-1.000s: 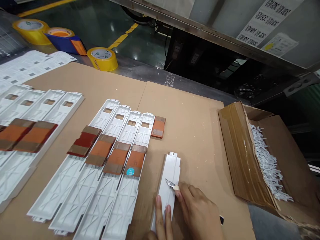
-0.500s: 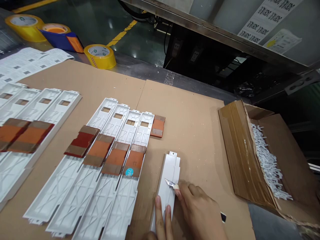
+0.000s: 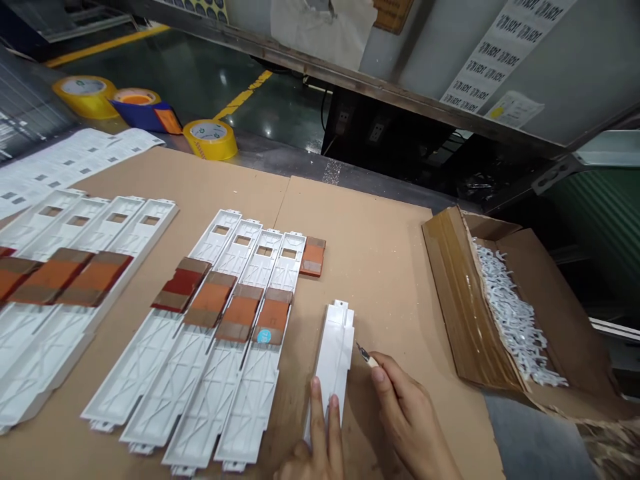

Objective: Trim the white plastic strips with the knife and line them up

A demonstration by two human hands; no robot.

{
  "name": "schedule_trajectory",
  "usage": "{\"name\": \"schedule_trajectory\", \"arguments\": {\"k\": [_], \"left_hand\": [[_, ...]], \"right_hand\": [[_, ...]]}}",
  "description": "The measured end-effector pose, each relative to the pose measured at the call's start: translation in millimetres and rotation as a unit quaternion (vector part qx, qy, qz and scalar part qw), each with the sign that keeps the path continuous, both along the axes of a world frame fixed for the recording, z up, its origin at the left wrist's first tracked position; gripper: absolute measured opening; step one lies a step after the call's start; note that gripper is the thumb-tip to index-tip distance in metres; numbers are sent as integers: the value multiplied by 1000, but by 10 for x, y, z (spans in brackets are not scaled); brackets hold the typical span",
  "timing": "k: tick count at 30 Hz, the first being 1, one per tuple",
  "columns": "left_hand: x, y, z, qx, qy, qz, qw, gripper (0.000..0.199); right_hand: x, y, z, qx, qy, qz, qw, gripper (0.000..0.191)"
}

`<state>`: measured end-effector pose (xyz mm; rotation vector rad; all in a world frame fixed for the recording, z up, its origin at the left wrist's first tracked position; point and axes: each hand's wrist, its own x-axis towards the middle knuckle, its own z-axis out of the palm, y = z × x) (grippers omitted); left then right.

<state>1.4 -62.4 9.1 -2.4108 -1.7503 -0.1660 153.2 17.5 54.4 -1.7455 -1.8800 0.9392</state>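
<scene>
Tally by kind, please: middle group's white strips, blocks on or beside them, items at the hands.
Middle white strips: 4
Blocks on them: 4
Block beside them: 1
Strip under left hand: 1
Knife in right hand: 1
Total: 11

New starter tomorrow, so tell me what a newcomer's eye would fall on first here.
Orange-brown blocks lying on the white strips at left and centre probably draw the eye first. At lower centre, the right hand holds a small knife just right of a separate white piece, on which the left hand rests. At right, an open cardboard box holds a heap of small white parts.
</scene>
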Motion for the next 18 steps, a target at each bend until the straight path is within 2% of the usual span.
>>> {"name": "schedule_trajectory", "arguments": {"k": [4, 7, 10, 14, 18], "left_hand": [[-48, 23, 73, -60, -40, -8, 997, 63], [-46, 14, 61, -52, -25, -17, 998, 63], [-28, -25, -11, -18, 1, -27, 999, 55], [-11, -94, -109, 35, 7, -30, 999, 45], [13, -125, -122, 43, 10, -12, 999, 41]], "right_hand": [[-19, -112, 35, -22, 47, -22, 998, 32], [-43, -174, 26, -13, 28, -8, 999, 32], [-64, -173, -22, 41, -90, 18, 995, 36], [-100, -96, -61, 122, -262, 75, 954, 44], [-146, -20, -34, 152, -329, 119, 924, 48]]}}
